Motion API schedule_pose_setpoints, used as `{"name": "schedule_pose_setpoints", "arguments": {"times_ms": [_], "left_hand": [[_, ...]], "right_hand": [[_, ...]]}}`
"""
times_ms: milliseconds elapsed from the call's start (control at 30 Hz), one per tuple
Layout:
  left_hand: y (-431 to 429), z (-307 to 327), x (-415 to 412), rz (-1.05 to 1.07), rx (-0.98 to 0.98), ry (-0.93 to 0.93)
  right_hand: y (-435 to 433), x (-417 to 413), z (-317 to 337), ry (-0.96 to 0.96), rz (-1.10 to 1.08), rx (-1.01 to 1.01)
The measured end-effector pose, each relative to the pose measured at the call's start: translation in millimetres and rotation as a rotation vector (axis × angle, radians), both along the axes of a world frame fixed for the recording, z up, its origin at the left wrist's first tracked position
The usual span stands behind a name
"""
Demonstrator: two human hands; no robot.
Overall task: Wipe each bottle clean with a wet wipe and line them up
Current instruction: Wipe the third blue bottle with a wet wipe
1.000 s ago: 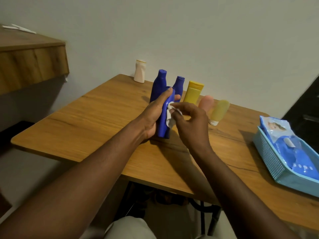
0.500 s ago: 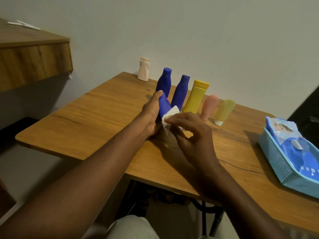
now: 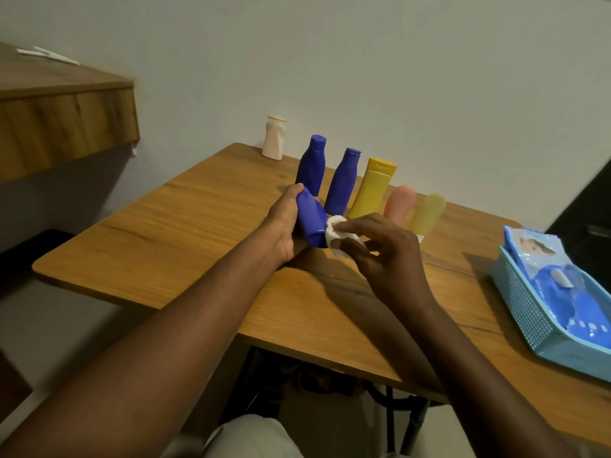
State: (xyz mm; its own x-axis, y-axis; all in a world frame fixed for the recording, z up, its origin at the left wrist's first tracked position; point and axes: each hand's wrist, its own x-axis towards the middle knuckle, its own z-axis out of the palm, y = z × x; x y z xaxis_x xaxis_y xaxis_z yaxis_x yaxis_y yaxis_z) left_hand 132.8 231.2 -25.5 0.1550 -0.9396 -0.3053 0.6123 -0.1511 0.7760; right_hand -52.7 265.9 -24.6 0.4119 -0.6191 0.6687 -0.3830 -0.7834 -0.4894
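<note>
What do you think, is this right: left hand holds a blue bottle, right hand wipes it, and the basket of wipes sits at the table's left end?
Not quite: the head view shows the basket with the wipes pack at the right end of the table. Otherwise yes: the left hand holds the blue bottle, the right hand rubs it with a wipe.

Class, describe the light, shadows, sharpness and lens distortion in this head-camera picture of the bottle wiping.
Head view: soft, dim light, no strong glare; broad shadows lie on the wooden table beneath the right hand gripping the white wet wipe; the wide lens fans the standing dark blue plastic bottles and yellow flip-cap bottle outward; the translucent pink bottle looks soft-edged.
</note>
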Motion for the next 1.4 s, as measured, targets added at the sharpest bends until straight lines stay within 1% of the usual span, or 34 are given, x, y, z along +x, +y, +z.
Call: {"name": "schedule_pose_setpoints", "arguments": {"times_ms": [100, 200, 300, 400, 533, 700, 800, 833, 900, 967, 1067, 1200, 1267, 1400], "left_hand": [[1, 1, -1, 0.002, 0.005, -0.009], [0, 2, -1, -0.009, 0.011, 0.027], [0, 3, 1, -0.018, 0.023, 0.037], [0, 2, 1, -0.007, 0.018, -0.005], [0, -1, 0, 0.002, -0.009, -0.044], [2, 1, 0, -0.028, -0.024, -0.023], [1, 1, -1, -0.055, -0.051, -0.081], [1, 1, -2, -0.064, -0.069, -0.088], [2, 2, -4, -0.07, -0.102, -0.078], [1, 0, -3, -0.063, -0.134, -0.119], [2, 0, -5, -0.11, -0.194, -0.181], [8, 4, -9, -0.202, -0.269, -0.25], [12, 6, -12, -0.235, -0.324, -0.254], [15, 8, -14, -0.2, -0.45, -0.315]], "right_hand": [[6, 9, 2, 0.024, 0.004, -0.056], [10, 26, 4, 0.11, -0.001, -0.15], [9, 31, 4, 0.174, 0.007, -0.179], [2, 17, 1, 0.099, 0.027, -0.15], [-2, 0, -2, 0.003, 0.037, -0.006], [3, 8, -1, -0.02, 0.045, 0.048], [9, 22, 1, 0.022, 0.051, 0.07], [9, 25, 1, 0.01, 0.034, 0.087], [8, 26, 0, -0.079, -0.019, 0.131], [4, 23, -2, -0.166, -0.082, 0.179], [-4, 20, -1, -0.229, -0.125, 0.23], [-14, 25, 12, -0.304, -0.19, 0.229], [-21, 27, 23, -0.352, -0.232, 0.229], [-27, 27, 44, -0.433, -0.198, 0.281]]}}
